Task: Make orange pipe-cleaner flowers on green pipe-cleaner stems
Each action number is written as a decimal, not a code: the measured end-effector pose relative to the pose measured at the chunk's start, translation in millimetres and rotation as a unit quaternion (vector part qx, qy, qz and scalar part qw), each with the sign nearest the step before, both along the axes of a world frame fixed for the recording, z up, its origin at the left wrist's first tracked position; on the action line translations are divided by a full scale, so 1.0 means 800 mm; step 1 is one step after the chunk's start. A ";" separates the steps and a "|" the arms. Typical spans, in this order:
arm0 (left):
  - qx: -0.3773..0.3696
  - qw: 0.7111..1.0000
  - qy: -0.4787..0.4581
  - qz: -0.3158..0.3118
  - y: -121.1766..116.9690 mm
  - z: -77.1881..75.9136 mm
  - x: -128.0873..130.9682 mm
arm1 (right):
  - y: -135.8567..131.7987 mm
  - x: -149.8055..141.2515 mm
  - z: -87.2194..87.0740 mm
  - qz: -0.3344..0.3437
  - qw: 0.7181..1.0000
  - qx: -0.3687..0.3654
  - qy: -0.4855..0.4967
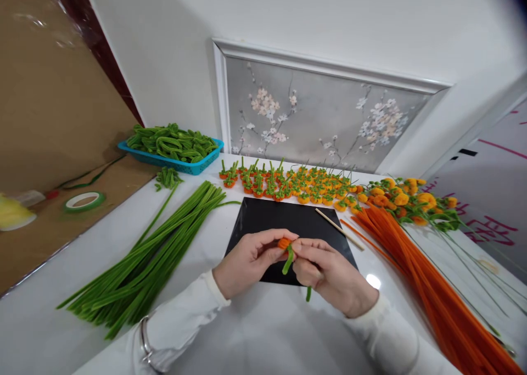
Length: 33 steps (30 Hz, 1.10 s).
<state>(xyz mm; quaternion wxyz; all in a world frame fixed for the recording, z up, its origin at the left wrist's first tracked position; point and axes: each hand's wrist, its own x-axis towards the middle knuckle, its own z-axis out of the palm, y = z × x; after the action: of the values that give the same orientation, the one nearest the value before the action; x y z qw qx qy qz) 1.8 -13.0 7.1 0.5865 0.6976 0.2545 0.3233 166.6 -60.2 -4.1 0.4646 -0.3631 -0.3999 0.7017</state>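
Above a black mat (267, 216), my left hand (250, 257) pinches a small orange pipe-cleaner flower head (284, 243) between thumb and fingers. My right hand (325, 270) is closed on a green pipe cleaner (287, 261) at the flower's side. One green end hangs down from the flower, and another green tip (308, 294) pokes out below my right hand. The piece between these ends is hidden by my fingers. A thin wooden stick (340, 229) lies across the mat's right edge.
Long green pipe cleaners (152, 259) lie left, orange ones (428, 276) right. Rows of small orange flower heads (284, 183) stand behind the mat. Finished-looking stemmed flowers (411, 199) lie at right. A blue basket (173, 162) holds looped green pieces; green tape (84, 201) sits on cardboard.
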 end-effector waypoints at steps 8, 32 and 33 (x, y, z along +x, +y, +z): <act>-0.155 0.984 -0.081 0.016 -0.002 -0.003 0.002 | -0.008 0.006 0.008 -0.205 0.802 0.336 -0.449; -0.189 0.971 -0.140 0.033 -0.007 0.000 0.003 | -0.004 -0.009 -0.009 -0.262 0.860 0.348 -0.266; -0.197 0.970 -0.140 0.028 -0.007 0.001 0.002 | -0.005 -0.005 -0.008 -0.254 0.840 0.372 -0.301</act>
<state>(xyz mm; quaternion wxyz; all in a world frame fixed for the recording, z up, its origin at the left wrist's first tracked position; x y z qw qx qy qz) 3.8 -18.6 7.6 0.7328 0.5087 0.2482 0.3776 162.4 -63.9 -10.4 0.5838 -0.4447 -0.6449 0.2137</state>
